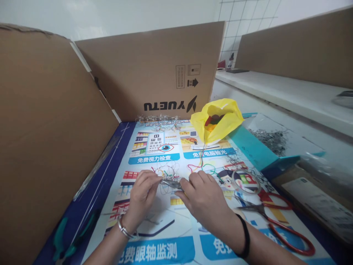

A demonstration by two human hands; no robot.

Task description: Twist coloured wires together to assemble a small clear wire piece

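Observation:
My right hand is closed around a pair of metal pliers, whose jaws point left. At the jaw tips, my left hand is pinched on thin wire, mostly hidden by the fingers. A loose tangle of fine wire with small coloured bits lies just beyond the pliers. Red and green thread runs over the printed sheet, up toward a yellow bag that stands open with coloured material inside.
Red-handled scissors and a roll of clear tape lie right of my right hand. Teal-handled cutters lie at lower left. A teal box holds small metal pieces. Cardboard panels stand behind and left. More wire is piled at the back.

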